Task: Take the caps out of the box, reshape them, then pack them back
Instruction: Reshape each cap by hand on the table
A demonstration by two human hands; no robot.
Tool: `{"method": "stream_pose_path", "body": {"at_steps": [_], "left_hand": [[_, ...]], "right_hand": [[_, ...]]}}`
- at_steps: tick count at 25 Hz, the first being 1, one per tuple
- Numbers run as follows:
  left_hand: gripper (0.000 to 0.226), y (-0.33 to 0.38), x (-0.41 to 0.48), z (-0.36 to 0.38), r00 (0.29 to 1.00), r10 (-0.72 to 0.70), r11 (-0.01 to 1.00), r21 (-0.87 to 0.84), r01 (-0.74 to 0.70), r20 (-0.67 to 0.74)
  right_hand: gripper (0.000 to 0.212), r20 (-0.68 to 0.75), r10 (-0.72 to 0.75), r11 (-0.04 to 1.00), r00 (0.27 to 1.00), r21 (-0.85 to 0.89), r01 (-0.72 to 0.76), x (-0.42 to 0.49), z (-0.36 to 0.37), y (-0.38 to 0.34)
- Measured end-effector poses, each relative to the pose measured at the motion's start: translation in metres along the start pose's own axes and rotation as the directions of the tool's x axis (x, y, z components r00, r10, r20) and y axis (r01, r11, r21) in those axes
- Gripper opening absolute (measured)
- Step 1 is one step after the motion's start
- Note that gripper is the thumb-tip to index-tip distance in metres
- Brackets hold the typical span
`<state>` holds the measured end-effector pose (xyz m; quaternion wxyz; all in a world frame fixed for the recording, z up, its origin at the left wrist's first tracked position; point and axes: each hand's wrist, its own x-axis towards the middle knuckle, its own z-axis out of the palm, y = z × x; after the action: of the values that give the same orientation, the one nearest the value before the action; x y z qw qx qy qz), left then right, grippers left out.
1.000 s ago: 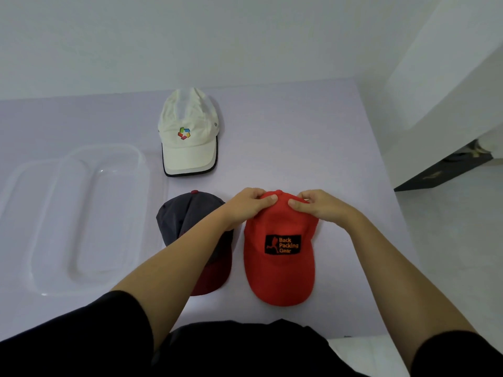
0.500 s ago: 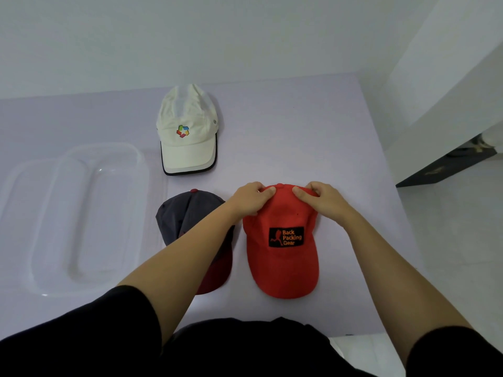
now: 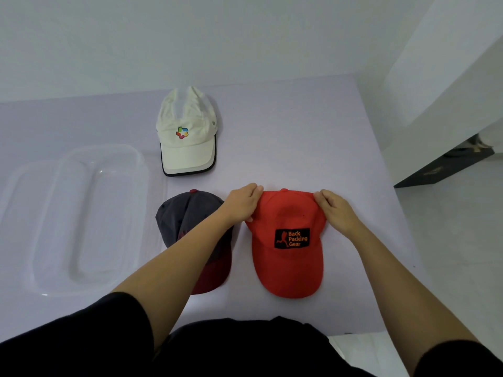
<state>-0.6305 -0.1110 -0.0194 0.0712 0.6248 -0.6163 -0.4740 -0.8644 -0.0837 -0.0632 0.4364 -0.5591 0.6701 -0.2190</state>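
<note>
A red cap [image 3: 287, 265] with a black "Back Packing Gear" patch lies on the table, brim towards me. My left hand [image 3: 241, 204] grips the crown's left side and my right hand [image 3: 334, 210] pinches its right side. Left of it lies a dark grey cap [image 3: 187, 216] with a maroon brim, partly hidden under my left forearm. A white cap [image 3: 187, 134] with a coloured logo lies farther back. The clear plastic box [image 3: 35, 270] stands open at the left with nothing in it.
The lilac table [image 3: 299, 137] ends at the right, where a white floor and a dark door threshold [image 3: 446, 165] show. A white wall runs behind the table.
Both hands slid apart from the top middle of the red cap's crown to its left and right sides, spreading the crown wider.
</note>
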Motion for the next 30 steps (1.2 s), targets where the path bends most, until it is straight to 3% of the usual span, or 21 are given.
{"method": "stream_pose_path", "body": {"at_steps": [2,4,6,8,10,12,14,18,24,27,30], "left_hand": [[0.041,-0.001,0.000,-0.002,0.999,-0.013,0.991,-0.135,0.018,0.039],[0.036,0.000,-0.003,-0.004,0.976,-0.027,0.943,-0.318,0.097,0.217],[0.032,0.001,-0.006,-0.003,0.912,-0.018,0.909,-0.373,0.185,0.409],[0.028,0.001,-0.009,-0.002,0.868,-0.001,0.862,-0.439,0.253,0.497],[0.023,0.005,-0.012,-0.005,0.862,0.016,0.806,-0.516,0.289,0.507],[0.022,0.012,-0.017,-0.013,0.875,0.034,0.800,-0.537,0.266,0.483],[0.026,0.019,-0.021,-0.022,0.881,0.060,0.833,-0.510,0.216,0.470],[0.031,0.031,-0.042,-0.034,0.841,0.074,0.898,-0.402,0.177,0.536],[0.028,0.035,-0.076,-0.043,0.772,0.069,0.863,-0.427,0.272,0.632],[0.031,0.039,-0.071,-0.045,0.792,0.050,0.913,-0.349,0.211,0.608],[0.036,0.034,-0.057,-0.044,0.826,0.016,0.961,-0.238,0.143,0.564]], "right_hand": [[0.038,-0.007,-0.002,1.000,1.000,0.025,0.002,0.002,-0.005,-0.001],[0.040,0.022,-0.006,0.998,1.000,0.069,0.004,0.000,-0.003,-0.004],[0.046,0.076,-0.011,0.995,0.997,0.096,0.003,-0.004,0.000,-0.008],[0.056,0.122,-0.017,0.996,0.992,0.091,0.006,-0.012,-0.004,-0.015],[0.058,0.219,-0.041,0.985,0.975,0.174,0.003,-0.021,-0.014,-0.028],[0.041,0.423,-0.066,0.950,0.904,0.304,-0.073,-0.027,-0.021,-0.041],[0.055,0.576,-0.064,0.953,0.815,0.277,-0.121,-0.033,-0.025,-0.055],[0.058,0.657,-0.062,0.951,0.751,0.268,-0.155,-0.052,-0.032,-0.074],[0.053,0.737,-0.120,0.928,0.665,0.321,-0.189,-0.082,-0.038,-0.086],[0.050,0.707,-0.145,0.918,0.692,0.357,-0.173,-0.082,-0.041,-0.087],[0.011,0.498,-0.122,0.950,0.859,0.310,-0.045,-0.073,-0.038,-0.078]]}}
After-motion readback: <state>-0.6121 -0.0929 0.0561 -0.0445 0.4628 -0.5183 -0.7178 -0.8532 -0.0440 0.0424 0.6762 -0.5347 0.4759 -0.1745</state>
